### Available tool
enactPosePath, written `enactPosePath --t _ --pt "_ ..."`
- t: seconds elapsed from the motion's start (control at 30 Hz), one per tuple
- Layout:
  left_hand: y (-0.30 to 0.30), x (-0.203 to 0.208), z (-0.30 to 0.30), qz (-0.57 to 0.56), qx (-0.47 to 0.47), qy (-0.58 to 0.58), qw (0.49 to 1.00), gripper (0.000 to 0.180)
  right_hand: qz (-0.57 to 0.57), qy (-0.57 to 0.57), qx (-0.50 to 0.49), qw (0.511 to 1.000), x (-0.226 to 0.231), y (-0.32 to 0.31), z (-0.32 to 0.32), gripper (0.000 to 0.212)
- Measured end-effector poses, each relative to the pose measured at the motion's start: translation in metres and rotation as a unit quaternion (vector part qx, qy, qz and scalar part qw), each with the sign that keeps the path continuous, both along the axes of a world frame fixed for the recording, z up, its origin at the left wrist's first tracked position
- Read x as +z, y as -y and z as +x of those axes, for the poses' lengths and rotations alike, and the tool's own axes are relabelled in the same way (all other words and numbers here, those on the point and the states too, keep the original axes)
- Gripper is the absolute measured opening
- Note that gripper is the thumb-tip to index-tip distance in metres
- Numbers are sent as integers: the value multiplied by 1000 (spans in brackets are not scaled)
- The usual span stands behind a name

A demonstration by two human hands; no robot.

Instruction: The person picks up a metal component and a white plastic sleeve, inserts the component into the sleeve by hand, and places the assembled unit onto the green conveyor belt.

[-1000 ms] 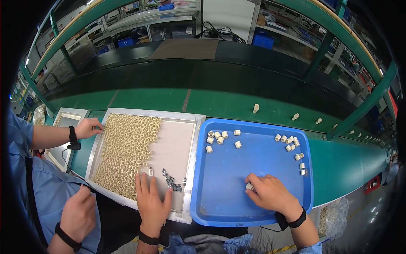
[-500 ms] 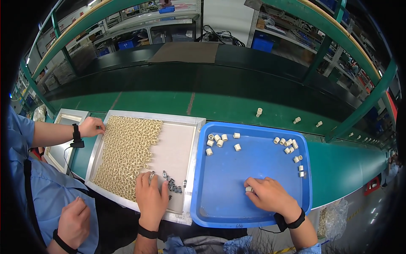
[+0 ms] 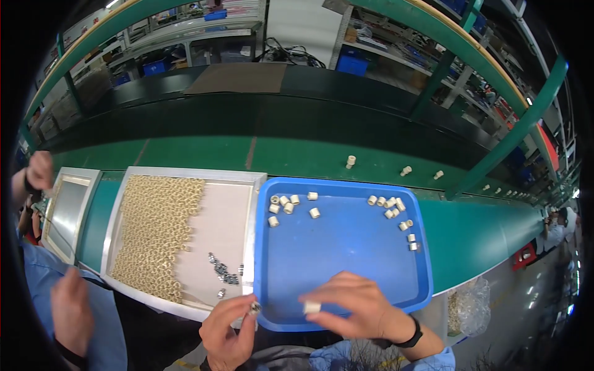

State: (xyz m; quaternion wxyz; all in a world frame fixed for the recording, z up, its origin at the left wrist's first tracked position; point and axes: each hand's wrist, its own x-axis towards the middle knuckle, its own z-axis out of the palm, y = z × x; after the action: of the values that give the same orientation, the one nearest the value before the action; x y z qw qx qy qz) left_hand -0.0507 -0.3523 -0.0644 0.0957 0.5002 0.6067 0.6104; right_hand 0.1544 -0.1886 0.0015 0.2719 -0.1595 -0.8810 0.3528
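Observation:
My left hand (image 3: 228,334) pinches a small shiny metal fitting (image 3: 255,307) between thumb and fingertips, just off the near left corner of the blue tray (image 3: 427,272). Over the near part of that tray, my right hand (image 3: 362,308) grips a short cream-white cylinder (image 3: 312,307) between thumb and fingers. Similar cream cylinders (image 3: 288,208) lie in groups along the tray's far left and right side. To the left, a metal-framed tray (image 3: 257,179) holds closely packed yellowish rings (image 3: 154,235) and a loose row of dark metal fittings (image 3: 221,270).
A co-worker's hands (image 3: 72,309) are at the far left, near a second framed panel (image 3: 68,204). Several cream parts (image 3: 351,161) stand in a line on the green bench (image 3: 309,154) behind the tray. A green post (image 3: 513,136) rises at right; a plastic bag (image 3: 473,306) is below.
My left hand has left the framed tray with a metal fitting. My right hand has lifted a cream cylinder and moved nearer to it. The view has shifted right; the co-worker's hand left the rings.

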Motion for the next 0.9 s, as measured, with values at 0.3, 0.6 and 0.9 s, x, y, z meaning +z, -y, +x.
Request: enactPosePath --t 0.3,0.6,0.9 --pt "-3 33 6 24 -165 -53 985 33 -63 -75 46 994 23 25 5 31" --pt "14 34 -4 -52 -296 -25 953 41 -94 -16 16 995 31 39 15 33" --pt "21 28 -3 -106 -332 85 934 41 -63 5 15 998 35 38 8 26"
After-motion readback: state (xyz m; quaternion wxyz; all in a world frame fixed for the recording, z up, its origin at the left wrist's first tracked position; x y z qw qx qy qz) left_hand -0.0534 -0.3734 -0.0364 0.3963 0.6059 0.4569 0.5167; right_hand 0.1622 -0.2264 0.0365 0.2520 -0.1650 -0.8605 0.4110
